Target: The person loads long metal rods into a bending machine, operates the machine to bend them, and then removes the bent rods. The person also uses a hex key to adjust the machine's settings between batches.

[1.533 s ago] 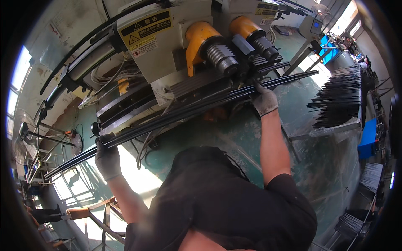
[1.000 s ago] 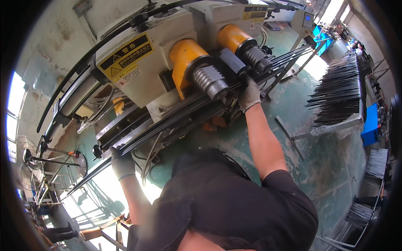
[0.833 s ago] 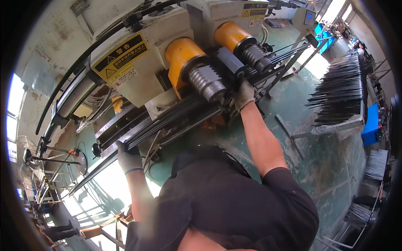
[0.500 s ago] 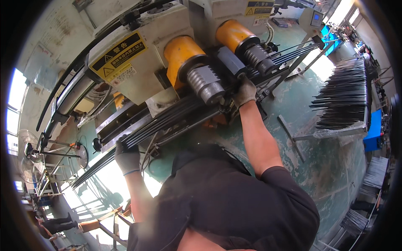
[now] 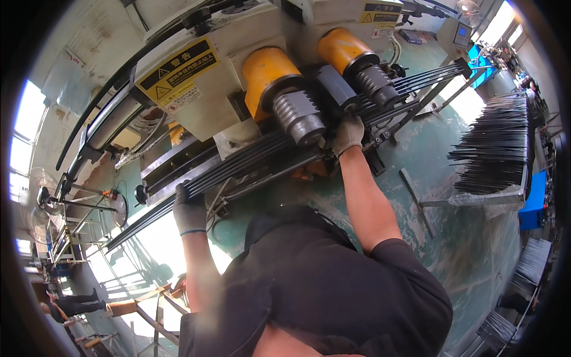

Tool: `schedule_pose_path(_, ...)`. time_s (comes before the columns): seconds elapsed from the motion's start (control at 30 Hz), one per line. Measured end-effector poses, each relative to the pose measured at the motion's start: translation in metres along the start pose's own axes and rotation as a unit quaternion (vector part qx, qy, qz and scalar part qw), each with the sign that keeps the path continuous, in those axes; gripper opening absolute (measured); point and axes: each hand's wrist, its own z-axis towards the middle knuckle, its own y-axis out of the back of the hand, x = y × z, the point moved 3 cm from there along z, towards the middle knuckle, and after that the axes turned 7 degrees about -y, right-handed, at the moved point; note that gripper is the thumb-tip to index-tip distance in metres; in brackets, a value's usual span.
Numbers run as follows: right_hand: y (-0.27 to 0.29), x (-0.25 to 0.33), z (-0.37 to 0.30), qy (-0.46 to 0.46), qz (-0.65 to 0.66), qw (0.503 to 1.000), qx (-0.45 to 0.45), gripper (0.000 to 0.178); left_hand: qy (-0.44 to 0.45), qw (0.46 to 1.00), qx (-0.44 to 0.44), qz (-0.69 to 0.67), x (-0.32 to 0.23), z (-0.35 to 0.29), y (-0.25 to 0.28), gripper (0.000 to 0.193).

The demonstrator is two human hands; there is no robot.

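Long thin dark metal rods lie in a bundle, slanting across the front of a machine. My left hand, in a grey glove, is closed around the rods toward their left end. Farther right, my gloved right hand reaches in just below a dark grey block. It appears closed on the same rods, though its fingertips are partly hidden. On either side of that block, two orange cylinders end in ribbed steel noses, the nearer one close to my right hand.
A pale machine housing bears yellow-and-black warning labels. At the right stands a rack stacked with many dark rods. A loose bar lies on the green floor. At left are a fan and a distant person.
The view has shifted slightly, so the machine sits a little farther right. My left hand appears slightly higher and farther right in view, still at the rods. My right hand stays below the block.
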Motion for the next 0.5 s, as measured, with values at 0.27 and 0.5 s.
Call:
schedule_pose_path(0.27, 0.018, 0.009, -0.003, -0.38, 0.465, 0.795, -0.077, 0.038, 0.013, 0.979, -0.039, -0.198, -0.021, 0.027, 0.027, 0.03)
schedule_pose_path(0.5, 0.02, -0.008, -0.008, -0.029, -0.114, 0.993, -0.002, 0.041, -0.009, 0.982, -0.099, -0.163, -0.033, 0.018, 0.029, 0.034)
